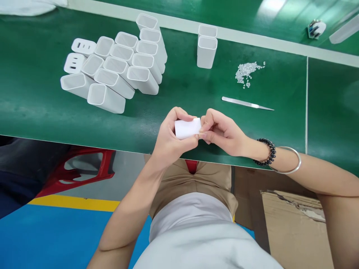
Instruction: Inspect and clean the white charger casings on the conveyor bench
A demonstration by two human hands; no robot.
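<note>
My left hand (171,137) is closed around a small white plastic charger housing (187,129), held on its side above the front edge of the green table. The fingers and thumb grip its long sides. At the housing's right end, my right hand (221,131) has thumb and forefinger pinched together, touching that end. Whatever lies between those fingertips is hidden. To the right lie metal tweezers (246,103), and beyond them a loose heap of small clear pieces (246,71).
Several open white housings (116,65) stand grouped at the left; two at that group's left edge show port faces (74,63). Two more housings (206,52) stand near the back strip. A red stool (105,164) and cardboard (297,228) are below table level. Someone's dark clothing (25,168) shows at left.
</note>
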